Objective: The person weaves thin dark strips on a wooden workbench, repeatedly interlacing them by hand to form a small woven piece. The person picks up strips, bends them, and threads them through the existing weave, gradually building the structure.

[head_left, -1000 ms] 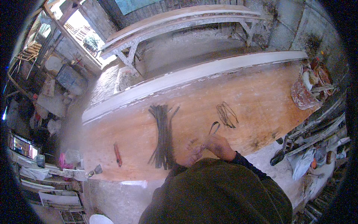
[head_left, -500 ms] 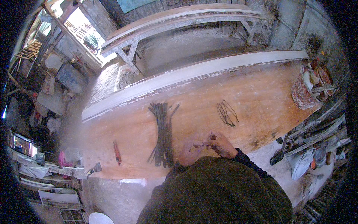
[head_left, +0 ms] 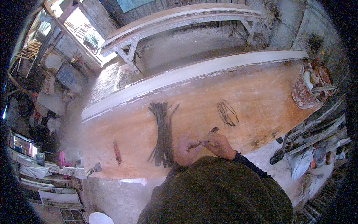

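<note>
Close to my body, at the near edge of the wooden table (head_left: 201,104), my two hands meet at the fingertips. My left hand (head_left: 186,150) has its fingers curled in a pinch; what is in them, if anything, is too small to make out. My right hand (head_left: 220,146) is closed, and a short dark piece (head_left: 214,130) sticks out above its fingers; its kind is not clear. Just left of my hands lies a bundle of long dark flat strips (head_left: 162,134). Beyond my right hand is a loose coil of thin dark wire or cord (head_left: 226,113).
A red slender tool (head_left: 117,153) and a scraper-like tool (head_left: 94,168) lie at the table's left. A stained bucket (head_left: 302,91) stands at its right end. A whitish board (head_left: 194,76) runs along the far edge, with a second long bench (head_left: 182,23) beyond.
My fingertips have come together, the right hand turning slightly. The dark piece now shows above my right hand. The strips, coil and tools have stayed in place.
</note>
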Motion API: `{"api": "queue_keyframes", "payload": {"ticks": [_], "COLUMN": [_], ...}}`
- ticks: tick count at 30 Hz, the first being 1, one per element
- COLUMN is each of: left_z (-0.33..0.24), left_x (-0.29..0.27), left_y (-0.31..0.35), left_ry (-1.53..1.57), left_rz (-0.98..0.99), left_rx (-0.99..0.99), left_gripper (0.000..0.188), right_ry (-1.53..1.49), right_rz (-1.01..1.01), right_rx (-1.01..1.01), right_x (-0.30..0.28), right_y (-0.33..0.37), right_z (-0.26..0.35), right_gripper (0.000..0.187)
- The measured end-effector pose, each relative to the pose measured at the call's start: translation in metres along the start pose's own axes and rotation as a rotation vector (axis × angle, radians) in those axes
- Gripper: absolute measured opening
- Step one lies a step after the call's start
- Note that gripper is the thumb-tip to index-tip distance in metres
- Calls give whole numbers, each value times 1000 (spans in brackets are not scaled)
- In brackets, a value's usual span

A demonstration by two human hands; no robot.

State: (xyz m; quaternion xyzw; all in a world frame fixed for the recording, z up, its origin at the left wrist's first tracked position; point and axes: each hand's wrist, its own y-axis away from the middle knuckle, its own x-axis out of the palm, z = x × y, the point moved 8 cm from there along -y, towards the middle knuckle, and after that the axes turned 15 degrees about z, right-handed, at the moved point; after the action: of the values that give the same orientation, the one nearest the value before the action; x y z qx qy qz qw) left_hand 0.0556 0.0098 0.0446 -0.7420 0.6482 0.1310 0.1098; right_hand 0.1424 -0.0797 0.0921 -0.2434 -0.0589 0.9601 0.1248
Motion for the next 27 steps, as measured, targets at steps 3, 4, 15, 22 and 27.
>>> {"api": "queue_keyframes", "payload": {"ticks": [3,4,15,22,27], "left_z": [22,28,30,66,140], "left_x": [4,6,10,20,50], "left_y": [10,10,3,3,5], "left_ry": [255,264,391,-3,922], "left_rz": [-229,-231,-300,-178,-195], "left_rx": [34,4,-29,-189,-250], "left_gripper": [28,33,37,21,17], "right_ry": [150,181,-159,-1004,-1488], "right_rz": [44,47,177,195,148], "right_rx": [-12,-16,151,402,342], "right_x": [3,4,40,57,57], "right_y": [-1,-1,9,18,18], "right_z": [5,4,-57,-82,-63], "right_gripper": [14,13,11,13,16]}}
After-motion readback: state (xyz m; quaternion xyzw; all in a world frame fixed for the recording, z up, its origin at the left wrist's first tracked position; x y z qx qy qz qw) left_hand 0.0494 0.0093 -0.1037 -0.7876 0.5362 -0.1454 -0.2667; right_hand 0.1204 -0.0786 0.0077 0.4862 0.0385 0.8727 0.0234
